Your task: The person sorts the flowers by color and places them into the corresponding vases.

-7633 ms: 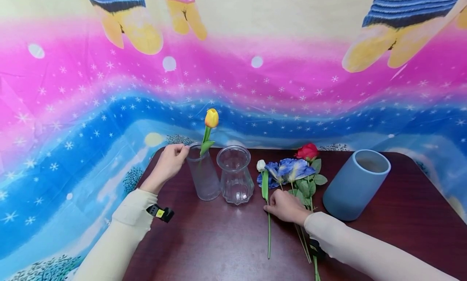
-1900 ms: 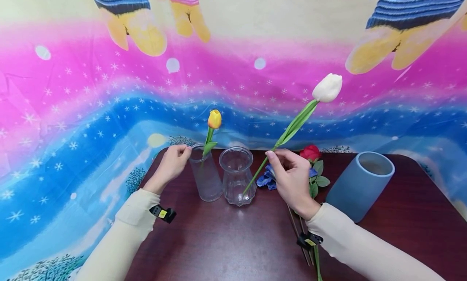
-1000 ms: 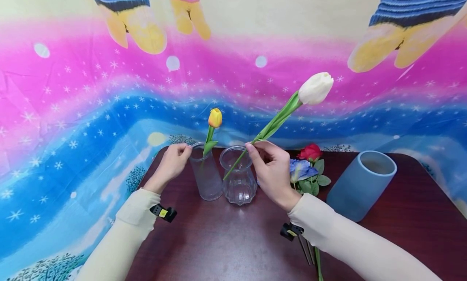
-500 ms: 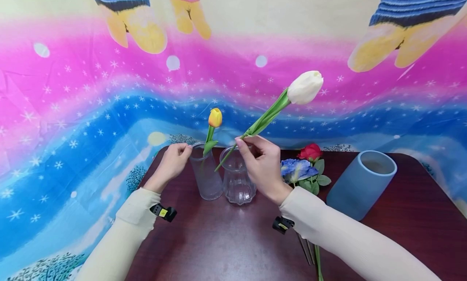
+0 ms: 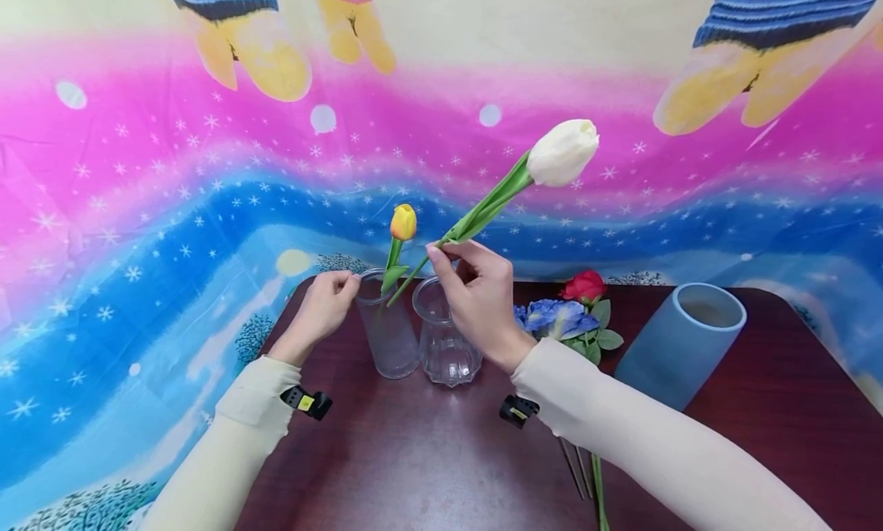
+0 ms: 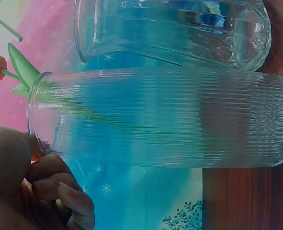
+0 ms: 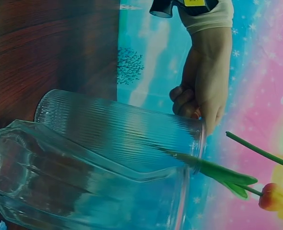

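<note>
My left hand (image 5: 323, 309) pinches the rim of a ribbed glass vase (image 5: 392, 343) at the table's left. A yellow tulip (image 5: 403, 222) stands in that vase, its stem showing through the glass in the left wrist view. Between thumb and fingers, my right hand (image 5: 483, 297) pinches the green stem of a white tulip (image 5: 562, 154), its bloom leaning up to the right. In the right wrist view, the free end of the white tulip's stem (image 7: 258, 150) is just above the ribbed vase's mouth, apart from it. A clear faceted glass vase (image 5: 451, 355), partly behind my right hand, stands beside the ribbed one.
Blue flowers (image 5: 559, 318) and a red rose (image 5: 585, 286) lie right of the glass vases, their stems partly under my right forearm. A blue-grey vase (image 5: 679, 347) stands farther right on the dark wooden table (image 5: 414, 470). A printed cloth (image 5: 441, 178) hangs behind.
My right hand has picked the white tulip up from the table and carried it left, past the faceted vase to above the ribbed vase. The left hand stays at the rim.
</note>
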A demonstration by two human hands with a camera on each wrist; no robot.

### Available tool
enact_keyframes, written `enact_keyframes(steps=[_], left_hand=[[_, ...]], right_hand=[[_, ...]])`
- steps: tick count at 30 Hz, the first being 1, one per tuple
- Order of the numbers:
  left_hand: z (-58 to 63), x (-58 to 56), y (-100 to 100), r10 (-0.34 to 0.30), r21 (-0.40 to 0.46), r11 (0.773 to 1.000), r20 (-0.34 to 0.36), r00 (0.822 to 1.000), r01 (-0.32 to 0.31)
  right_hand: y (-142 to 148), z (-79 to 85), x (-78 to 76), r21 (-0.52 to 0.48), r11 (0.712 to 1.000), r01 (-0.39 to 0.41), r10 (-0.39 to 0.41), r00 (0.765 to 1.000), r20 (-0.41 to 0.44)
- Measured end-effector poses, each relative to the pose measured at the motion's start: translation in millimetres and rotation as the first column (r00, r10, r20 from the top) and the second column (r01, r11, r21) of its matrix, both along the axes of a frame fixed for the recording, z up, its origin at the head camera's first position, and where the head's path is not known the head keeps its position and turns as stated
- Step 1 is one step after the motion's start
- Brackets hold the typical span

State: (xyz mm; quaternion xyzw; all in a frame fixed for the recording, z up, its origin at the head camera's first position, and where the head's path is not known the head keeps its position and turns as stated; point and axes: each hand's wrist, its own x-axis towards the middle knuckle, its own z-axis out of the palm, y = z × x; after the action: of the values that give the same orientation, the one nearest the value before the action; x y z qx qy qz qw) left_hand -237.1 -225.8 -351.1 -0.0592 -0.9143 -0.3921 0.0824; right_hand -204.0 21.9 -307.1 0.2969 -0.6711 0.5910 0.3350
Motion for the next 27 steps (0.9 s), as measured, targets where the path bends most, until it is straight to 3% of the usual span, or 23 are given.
enact_keyframes(steps=[15, 27], left_hand=[[0.0, 0.1, 0, 0.001, -0.007, 1.000, 0.003, 1.000, -0.001], [1.8, 1.1, 0, 0.003, -0.011, 1.000, 0.015, 1.000, -0.003]], right_hand=[[-20, 4.7, -5.4, 0.019, 0.999, 0.026, -0.026, 1.000, -0.012], [-34, -2.7, -13.0, 0.148, 0.978, 0.145, -0.147, 0.989, 0.002]])
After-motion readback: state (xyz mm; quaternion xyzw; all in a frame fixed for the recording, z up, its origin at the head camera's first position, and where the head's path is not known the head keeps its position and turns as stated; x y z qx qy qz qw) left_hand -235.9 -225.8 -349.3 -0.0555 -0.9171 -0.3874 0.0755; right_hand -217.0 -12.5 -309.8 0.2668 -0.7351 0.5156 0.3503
